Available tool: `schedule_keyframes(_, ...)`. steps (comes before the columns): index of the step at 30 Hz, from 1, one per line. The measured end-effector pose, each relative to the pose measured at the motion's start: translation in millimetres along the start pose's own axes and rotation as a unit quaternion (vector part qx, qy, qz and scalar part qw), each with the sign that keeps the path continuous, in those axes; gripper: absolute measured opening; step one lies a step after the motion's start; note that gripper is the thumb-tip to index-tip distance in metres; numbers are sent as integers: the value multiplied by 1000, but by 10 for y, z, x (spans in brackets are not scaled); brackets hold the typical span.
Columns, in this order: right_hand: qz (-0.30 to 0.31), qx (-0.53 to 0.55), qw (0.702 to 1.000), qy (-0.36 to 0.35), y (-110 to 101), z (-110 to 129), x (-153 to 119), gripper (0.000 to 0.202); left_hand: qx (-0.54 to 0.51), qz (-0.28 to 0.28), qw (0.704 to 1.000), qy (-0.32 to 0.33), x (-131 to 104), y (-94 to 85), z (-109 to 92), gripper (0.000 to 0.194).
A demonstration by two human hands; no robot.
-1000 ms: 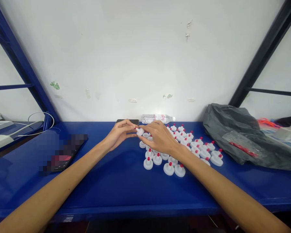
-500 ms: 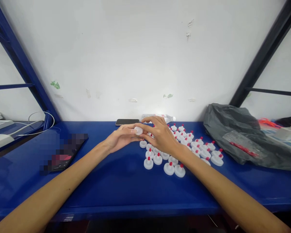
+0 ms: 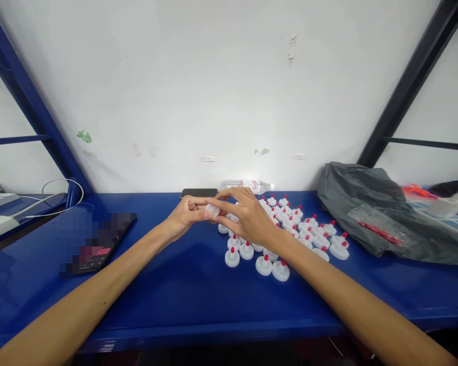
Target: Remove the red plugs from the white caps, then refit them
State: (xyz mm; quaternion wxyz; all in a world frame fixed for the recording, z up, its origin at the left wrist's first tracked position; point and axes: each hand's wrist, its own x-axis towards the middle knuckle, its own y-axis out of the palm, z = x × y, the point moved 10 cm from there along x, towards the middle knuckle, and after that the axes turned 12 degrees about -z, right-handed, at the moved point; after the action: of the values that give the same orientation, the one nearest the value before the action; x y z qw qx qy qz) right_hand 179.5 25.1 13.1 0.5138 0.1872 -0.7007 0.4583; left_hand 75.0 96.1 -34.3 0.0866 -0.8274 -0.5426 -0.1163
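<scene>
A white round nozzle cap (image 3: 212, 209) is held up over the blue table, between both hands. My left hand (image 3: 183, 215) closes on it from the left, thumb and fingers pinching its edge. From the right, my right hand (image 3: 248, 213) has its thumb and forefinger on the same cap, and these fingers hide part of it. Under and beside my right hand stand several white caps with red tips (image 3: 263, 265), spread over the table. Some of them are hidden by the hand and forearm.
A clear bottle (image 3: 252, 186) lies along the wall beside a dark phone (image 3: 198, 193). At left rests another phone (image 3: 107, 244), partly blurred. A dark plastic bag (image 3: 351, 203) at right bears a clear bag of red pieces (image 3: 381, 231). The blue table (image 3: 198, 300) ends near me.
My left fingers have curled in, with the thumb now against the cap. The cap and both hands sit slightly lower and further left in view; the camera has shifted a little.
</scene>
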Motion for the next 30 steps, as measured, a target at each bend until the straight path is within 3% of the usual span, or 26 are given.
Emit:
schedule_keyframes(9,-16,13,1000,-6,-26,47,27,30,18,0,1000,4,-18,-1,-19,38)
schedule_keyframes(19,71,-17,997,28,141,-157,-60,28,116,-7,993,1,40,28,103,40)
schedule_keyframes(30,180,-37,981,59,315,-311,-175,14,386,-23,922,-11,80,-194,333,36)
